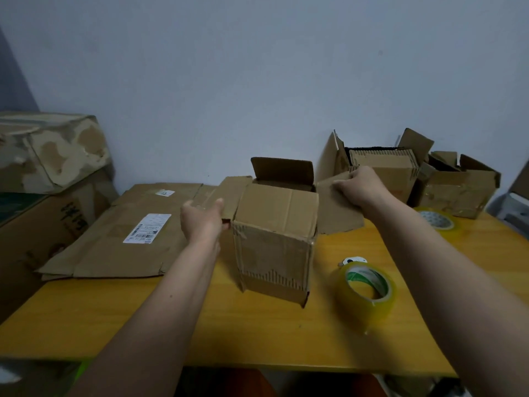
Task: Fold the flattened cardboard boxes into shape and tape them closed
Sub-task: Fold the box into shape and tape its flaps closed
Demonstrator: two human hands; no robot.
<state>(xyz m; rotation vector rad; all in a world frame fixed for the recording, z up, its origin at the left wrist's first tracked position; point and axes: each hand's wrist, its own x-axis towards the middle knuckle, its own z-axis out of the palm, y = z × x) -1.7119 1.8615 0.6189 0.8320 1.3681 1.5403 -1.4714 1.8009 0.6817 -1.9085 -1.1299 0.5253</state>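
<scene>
Brown corrugated cardboard is what we handle: an open box (274, 239) stands upright mid-table, its top flaps spread. Our left hand (201, 217) grips the left flap (226, 196), thumb on top; our right hand (359, 186) curls its fingers over the edge of the right flap (337, 209). A flattened box (123, 236) lying left of it bears a white shipping label (147, 228) with barcodes, the print too small to read. A clear tape roll (367, 292) with a green-printed core stands near on the yellow wooden table (229, 333). Behind rises a plain pale wall (257, 81).
</scene>
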